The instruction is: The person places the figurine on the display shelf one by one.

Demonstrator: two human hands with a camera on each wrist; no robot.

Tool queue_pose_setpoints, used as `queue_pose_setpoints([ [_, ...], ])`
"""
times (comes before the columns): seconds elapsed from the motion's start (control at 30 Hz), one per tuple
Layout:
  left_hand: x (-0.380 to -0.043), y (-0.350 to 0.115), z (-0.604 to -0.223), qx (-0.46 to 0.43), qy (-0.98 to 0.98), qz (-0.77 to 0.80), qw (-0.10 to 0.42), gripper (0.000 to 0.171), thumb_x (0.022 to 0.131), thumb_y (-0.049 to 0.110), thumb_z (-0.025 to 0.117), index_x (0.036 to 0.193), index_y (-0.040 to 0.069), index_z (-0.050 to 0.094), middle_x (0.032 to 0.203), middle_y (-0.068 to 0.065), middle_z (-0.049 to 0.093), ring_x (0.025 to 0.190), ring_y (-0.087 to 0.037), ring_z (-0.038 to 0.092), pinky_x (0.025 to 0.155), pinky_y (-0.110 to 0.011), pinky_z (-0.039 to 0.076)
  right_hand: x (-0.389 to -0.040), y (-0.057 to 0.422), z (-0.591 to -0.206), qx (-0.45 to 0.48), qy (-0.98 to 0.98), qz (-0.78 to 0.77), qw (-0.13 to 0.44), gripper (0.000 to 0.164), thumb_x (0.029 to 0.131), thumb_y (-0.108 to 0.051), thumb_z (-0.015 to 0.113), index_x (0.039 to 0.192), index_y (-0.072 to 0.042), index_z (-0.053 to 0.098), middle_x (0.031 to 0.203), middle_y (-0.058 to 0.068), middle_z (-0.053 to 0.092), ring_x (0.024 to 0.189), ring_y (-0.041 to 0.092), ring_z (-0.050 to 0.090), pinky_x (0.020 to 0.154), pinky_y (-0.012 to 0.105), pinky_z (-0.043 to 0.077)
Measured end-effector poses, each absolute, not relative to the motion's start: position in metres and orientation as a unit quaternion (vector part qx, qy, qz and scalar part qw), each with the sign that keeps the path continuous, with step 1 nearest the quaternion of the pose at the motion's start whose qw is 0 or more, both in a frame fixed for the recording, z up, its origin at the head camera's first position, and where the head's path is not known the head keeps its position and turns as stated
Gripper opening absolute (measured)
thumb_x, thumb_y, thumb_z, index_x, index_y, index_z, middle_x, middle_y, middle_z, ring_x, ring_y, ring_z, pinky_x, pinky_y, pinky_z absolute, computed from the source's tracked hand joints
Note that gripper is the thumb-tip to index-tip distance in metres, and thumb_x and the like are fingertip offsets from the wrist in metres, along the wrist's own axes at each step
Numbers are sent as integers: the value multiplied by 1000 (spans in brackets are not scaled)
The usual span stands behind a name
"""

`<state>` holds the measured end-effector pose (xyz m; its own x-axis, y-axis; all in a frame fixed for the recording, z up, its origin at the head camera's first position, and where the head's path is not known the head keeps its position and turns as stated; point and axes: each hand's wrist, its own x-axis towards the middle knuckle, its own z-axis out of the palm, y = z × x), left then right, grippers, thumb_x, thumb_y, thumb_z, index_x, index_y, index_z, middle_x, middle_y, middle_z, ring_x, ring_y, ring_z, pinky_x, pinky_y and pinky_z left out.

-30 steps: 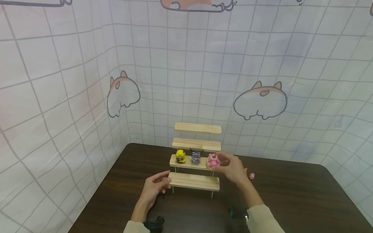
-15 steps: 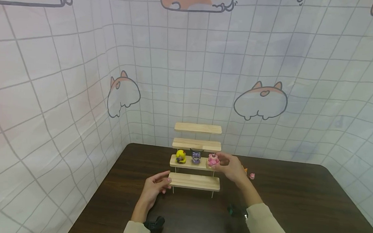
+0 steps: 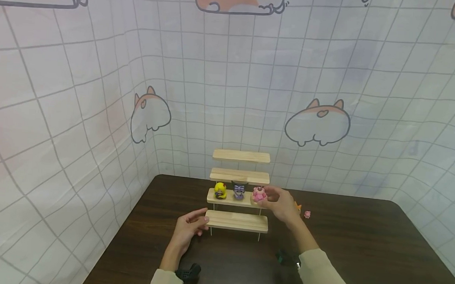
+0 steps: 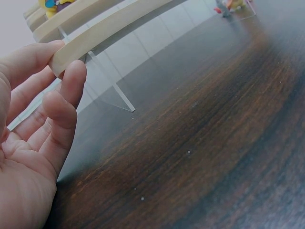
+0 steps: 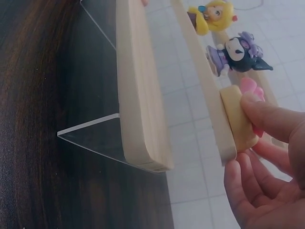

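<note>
A tiered wooden display shelf (image 3: 237, 221) with clear supports stands on the dark table. My left hand (image 3: 184, 230) grips the left end of its lowest plank between thumb and fingers. On the second plank up, my right hand (image 3: 284, 205) pinches a pink bear figurine (image 3: 258, 194) at the right end. The right wrist view shows the figurine's cream base (image 5: 237, 117) right at the plank, the thumb on one side and fingers around the other; much of its pink body is hidden. Beside it stand a black-and-purple figurine (image 3: 238, 192) and a yellow-haired figurine (image 3: 220, 191).
Right of the shelf, an orange figurine (image 3: 298, 207) is partly hidden behind my right hand, near a small pink figurine (image 3: 307, 214). Black wrist gear (image 3: 190, 275) sits at my left wrist. A cloth wall (image 3: 246, 95) with grid lines and dog drawings encloses the table.
The pink bear figurine has shifted slightly left on the plank and its face no longer points as plainly forward. My right hand moved slightly left with it. The left hand stays put.
</note>
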<state>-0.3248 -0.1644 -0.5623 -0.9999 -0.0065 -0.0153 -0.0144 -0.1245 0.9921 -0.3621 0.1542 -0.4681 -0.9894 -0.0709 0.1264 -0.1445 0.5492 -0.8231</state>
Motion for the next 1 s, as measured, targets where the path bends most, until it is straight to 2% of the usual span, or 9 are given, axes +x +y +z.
queue_pose_setpoints([
  [0.27,-326,-165,-563,-7,661,750,5,43,92,12,77,133,5,68,91,-1,74,73,-13,70,56,-22,49,-361,151,-467,57,-876,477,52,53,85,-20,84,132,-5,65,127,16,70,113,31,67,86,41,58],
  [0.8,-326,-166,-567,-9,673,740,5,46,91,19,79,134,6,67,93,-2,75,74,-14,71,57,-23,51,-363,152,-474,54,-868,492,50,53,85,-25,85,132,-9,65,121,13,71,109,29,66,84,39,57],
  [1.0,-325,-166,-566,-7,671,741,4,46,91,18,79,134,7,68,93,-2,75,74,-14,71,57,-23,50,-361,153,-475,56,-865,496,51,53,86,-25,84,133,-10,65,125,13,70,112,30,66,88,41,57],
])
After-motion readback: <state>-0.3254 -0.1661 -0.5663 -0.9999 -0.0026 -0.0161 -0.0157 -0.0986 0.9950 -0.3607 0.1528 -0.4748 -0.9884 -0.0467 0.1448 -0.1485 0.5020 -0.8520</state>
